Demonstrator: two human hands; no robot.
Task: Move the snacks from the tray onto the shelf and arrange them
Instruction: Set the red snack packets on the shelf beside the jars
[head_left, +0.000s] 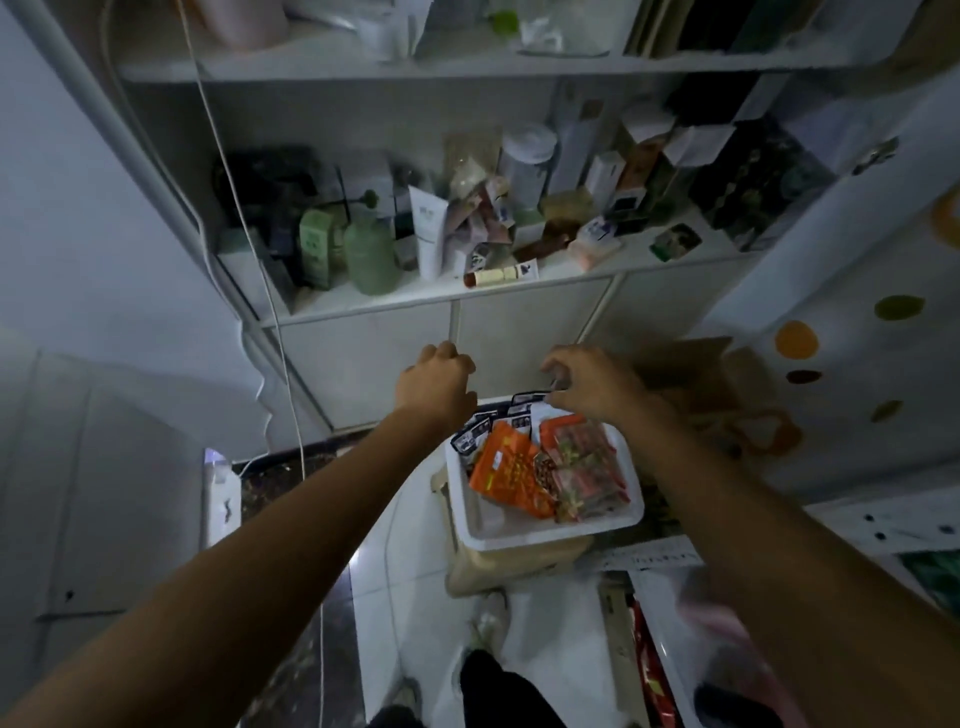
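Head view: right hand (592, 387) pinches packet (525, 401) in tray (545, 538).

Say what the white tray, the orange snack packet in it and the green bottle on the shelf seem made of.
White rectangular tray: likely plastic, smooth and matte, with a thick rolled rim. Orange snack packet: thin printed plastic film, creased, slightly glossy. Pale green bottle: frosted plastic or glass, translucent-looking; cannot tell which.

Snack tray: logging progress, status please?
Left hand curled beyond tray corner, grip hidden. Right hand pinching dark packet at far edge. Snacks in tray. Shelf crowded.
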